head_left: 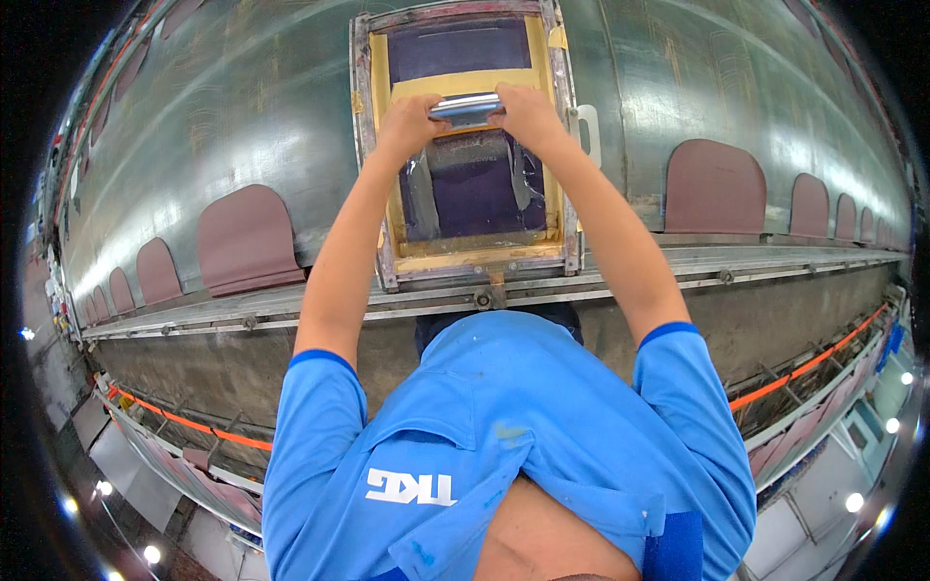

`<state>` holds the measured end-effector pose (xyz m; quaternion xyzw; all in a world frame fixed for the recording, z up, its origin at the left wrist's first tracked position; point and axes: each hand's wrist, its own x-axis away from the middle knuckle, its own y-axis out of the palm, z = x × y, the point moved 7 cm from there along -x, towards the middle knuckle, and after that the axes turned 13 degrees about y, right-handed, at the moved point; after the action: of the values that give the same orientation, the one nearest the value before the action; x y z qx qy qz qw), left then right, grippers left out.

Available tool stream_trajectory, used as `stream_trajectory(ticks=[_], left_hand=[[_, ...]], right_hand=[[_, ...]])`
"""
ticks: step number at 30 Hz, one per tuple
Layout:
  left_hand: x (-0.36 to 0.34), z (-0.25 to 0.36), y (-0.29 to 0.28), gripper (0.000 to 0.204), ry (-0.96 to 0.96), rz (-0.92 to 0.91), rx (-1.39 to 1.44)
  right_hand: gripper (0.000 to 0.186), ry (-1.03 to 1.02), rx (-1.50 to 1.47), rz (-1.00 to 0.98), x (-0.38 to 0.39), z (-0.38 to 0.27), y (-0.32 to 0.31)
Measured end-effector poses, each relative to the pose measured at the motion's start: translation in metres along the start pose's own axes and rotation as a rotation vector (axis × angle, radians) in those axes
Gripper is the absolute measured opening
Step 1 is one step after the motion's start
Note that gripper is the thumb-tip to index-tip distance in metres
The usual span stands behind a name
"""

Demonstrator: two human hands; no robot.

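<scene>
Gripping a silver squeegee [467, 105] by both ends

It sits crosswise over a framed screen [362, 126], beyond the screen's middle; whether it presses on the mesh cannot be told. The left hand [411, 128] is closed around its left end, the right hand [529, 114] around its right. Around the frame spreads a long greenish table [291, 87], with maroon pieces [250, 237] lined along its near edge.

2 hands [409, 124] grip a silver bar [469, 105] over a taped frame [364, 77].
</scene>
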<state>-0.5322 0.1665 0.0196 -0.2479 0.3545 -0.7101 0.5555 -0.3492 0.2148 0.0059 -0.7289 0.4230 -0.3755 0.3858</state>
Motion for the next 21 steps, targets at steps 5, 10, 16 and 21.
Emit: stream_trajectory(ticks=[5,10,16,21], left_hand=[[0.062,0.033,0.015,0.024,0.003,-0.008,-0.008],[0.031,0.013,0.002,0.022,0.040,0.060,0.062],[0.018,0.012,0.000,0.020,0.065,0.078,-0.063],[0.089,0.054,0.023,0.026,0.108,0.081,-0.068]], right_hand=[[0.028,-0.002,-0.149,0.083,0.089,-0.010,0.006],[0.029,-0.062,-0.115,0.094,0.049,-0.013,-0.006],[0.027,-0.060,-0.145,0.169,0.036,-0.012,-0.005],[0.026,-0.071,-0.126,0.160,0.123,-0.010,0.021]])
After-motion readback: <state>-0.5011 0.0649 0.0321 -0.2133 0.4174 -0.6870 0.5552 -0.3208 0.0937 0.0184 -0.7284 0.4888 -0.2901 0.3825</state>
